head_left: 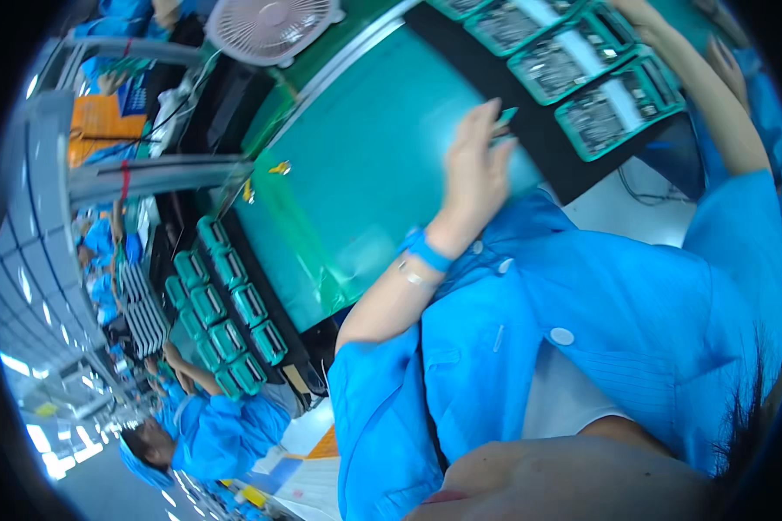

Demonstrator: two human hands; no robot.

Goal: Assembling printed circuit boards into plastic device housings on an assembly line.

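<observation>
My left hand [478, 165], with a blue wrist strap [427, 252], hovers over the green mat [356, 165]. Its fingers are curled, and a small green tip [507, 115] pokes out beside them; blur hides what it belongs to. My right forearm [712, 95] stretches away at the upper right, and my right hand [636, 12] is beside the far end of a row of green trays [619, 106] with circuit boards. The picture's edge cuts off its fingers. These trays stand on a black strip [487, 91] along the mat's right side.
More green frames [226, 339] stand in rows to the left, near a co-worker in blue [226, 434]. Small yellow pieces [280, 168] lie on the mat's left part. A pale fan [274, 26] stands at the far edge. Another person's hand [726, 69] shows at the right.
</observation>
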